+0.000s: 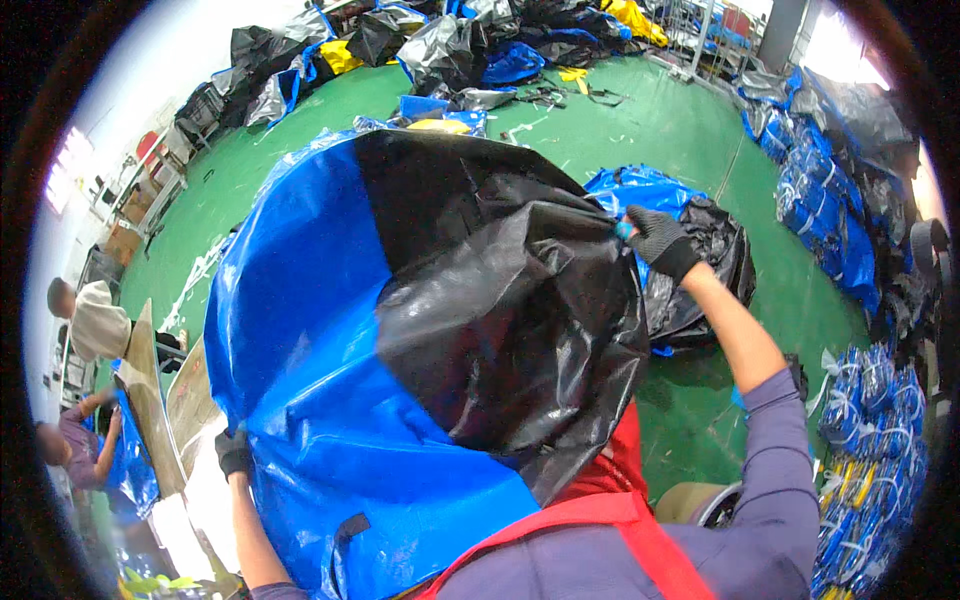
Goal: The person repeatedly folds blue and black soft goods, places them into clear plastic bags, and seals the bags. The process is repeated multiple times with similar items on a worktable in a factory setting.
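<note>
Green floor [690, 130] runs through this workroom, with heaps of black, silver and blue sheeting [440, 55] along the far side at twelve o'clock. Over at three o'clock I see a stack of blue bundles [820, 190], and at four o'clock more tied bundles [870, 480]. Two others are at nine and eight o'clock: a person in a pale top [98, 320] and a person in purple [82, 450].

Right before the worker, at the centre of the dial, hangs a big blue-and-black sheet [415, 340]. The gloved right hand [662, 243], at two o'clock, is closed on its black edge, bunching the material. At eight o'clock the gloved left hand [233, 453] seems to grip the blue edge, fingertips hidden. Just beyond the right hand lies a crumpled blue-and-black pile [700, 285].

By my judgement the handling is only partway along: the sheet is opened wide, its blue and black parts meeting along a clear line. Yet the black half is not drawn smooth, and nothing shows folded or tied on it.
</note>
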`<state>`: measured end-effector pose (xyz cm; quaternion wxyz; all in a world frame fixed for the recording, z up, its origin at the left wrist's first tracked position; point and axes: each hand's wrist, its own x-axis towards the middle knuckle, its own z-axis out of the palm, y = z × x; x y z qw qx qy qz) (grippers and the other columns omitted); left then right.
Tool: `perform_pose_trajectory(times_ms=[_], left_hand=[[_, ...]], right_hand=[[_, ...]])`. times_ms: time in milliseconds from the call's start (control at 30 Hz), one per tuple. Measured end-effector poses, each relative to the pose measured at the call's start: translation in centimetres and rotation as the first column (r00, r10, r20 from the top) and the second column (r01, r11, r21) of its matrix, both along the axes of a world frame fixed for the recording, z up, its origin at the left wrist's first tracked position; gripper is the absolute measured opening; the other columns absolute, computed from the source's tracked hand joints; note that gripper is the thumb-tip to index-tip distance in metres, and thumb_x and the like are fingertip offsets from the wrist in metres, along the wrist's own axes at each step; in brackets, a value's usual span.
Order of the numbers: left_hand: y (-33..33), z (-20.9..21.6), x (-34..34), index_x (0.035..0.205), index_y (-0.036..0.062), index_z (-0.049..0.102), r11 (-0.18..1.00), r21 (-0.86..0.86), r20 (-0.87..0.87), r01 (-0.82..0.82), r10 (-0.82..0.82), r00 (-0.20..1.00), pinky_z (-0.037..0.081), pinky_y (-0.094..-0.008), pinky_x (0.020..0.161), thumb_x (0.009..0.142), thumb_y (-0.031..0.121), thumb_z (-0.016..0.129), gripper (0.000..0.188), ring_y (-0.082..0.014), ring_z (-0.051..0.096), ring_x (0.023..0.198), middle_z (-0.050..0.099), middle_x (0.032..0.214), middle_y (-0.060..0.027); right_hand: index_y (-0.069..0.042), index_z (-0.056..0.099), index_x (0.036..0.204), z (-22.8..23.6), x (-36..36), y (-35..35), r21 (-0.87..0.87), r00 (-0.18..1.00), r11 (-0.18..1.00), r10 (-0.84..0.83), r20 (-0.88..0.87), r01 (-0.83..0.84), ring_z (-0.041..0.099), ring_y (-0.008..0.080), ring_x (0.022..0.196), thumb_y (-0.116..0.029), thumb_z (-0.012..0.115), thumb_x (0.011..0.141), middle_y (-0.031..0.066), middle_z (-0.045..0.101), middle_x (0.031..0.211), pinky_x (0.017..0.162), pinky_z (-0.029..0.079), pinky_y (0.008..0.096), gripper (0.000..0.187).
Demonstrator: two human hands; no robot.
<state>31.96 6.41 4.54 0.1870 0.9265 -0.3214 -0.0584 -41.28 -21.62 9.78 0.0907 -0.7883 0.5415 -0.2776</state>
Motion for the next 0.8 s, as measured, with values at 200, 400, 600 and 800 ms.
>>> perform_pose_trajectory(times_ms=[200, 400, 600, 800], left_hand=[[1.0, -1.6, -1.1, 0.113, 0.0024, 0.062, 0.984, 0.153, 0.05, 0.087, -0.095, 0.994, 0.046, -0.0457, 0.089, 0.08, 0.037, 0.064, 0.048, -0.0385, 0.061, 0.103, 0.065, 0.104, -0.0223], [-9.9, 4.3, -18.8, 0.12, 0.0068, 0.058, 0.6, -0.266, 0.367, 0.755, -0.661, 0.655, 0.042, -0.0424, 0.096, 0.082, 0.017, 0.061, 0.039, -0.035, 0.055, 0.111, 0.06, 0.119, -0.0161], [-19.6, -0.2, -36.3, 0.142, 0.0119, 0.038, 0.134, 0.102, 0.283, 0.986, -0.954, 0.1, 0.016, -0.0547, 0.112, 0.081, 0.052, 0.057, 0.076, -0.0397, 0.023, 0.139, 0.031, 0.149, -0.0176], [-20.6, -3.8, -36.9, 0.139, -0.0012, 0.036, 0.326, 0.116, 0.152, 0.938, -0.939, 0.307, 0.005, -0.0609, 0.111, 0.075, 0.055, 0.057, 0.088, -0.0435, 0.014, 0.139, 0.022, 0.15, -0.0243]], right_hand=[[-0.002, 0.062, 0.1, -2.8, 0.0, 0.3, 0.356, 0.984, 0.933, 0.1, -0.145, -0.042, 0.063, 0.0384, 0.091, -0.029, 0.054, 0.083, 0.0236, 0.065, 0.098, 0.077, 0.049, 0.0438, 0.033], [-0.005, 0.062, 0.096, 3.7, 6.0, -4.2, 0.199, 0.969, 0.977, -0.023, -0.246, 0.073, 0.064, 0.0356, 0.085, -0.048, 0.054, 0.083, 0.0205, 0.065, 0.085, 0.076, 0.049, 0.0416, 0.046], [-0.004, 0.066, 0.098, 0.4, 14.8, -9.9, 0.269, 0.907, 0.963, 0.125, -0.402, -0.013, 0.065, 0.0376, 0.085, -0.042, 0.051, 0.086, 0.0209, 0.066, 0.092, 0.077, 0.05, 0.0467, 0.042], [-0.005, 0.066, 0.086, 4.4, 12.4, -11.1, -0.353, 0.966, 0.919, 0.23, 0.119, -0.175, 0.062, 0.0403, 0.076, -0.043, 0.056, 0.085, 0.021, 0.064, 0.08, 0.07, 0.048, 0.0476, 0.039]])
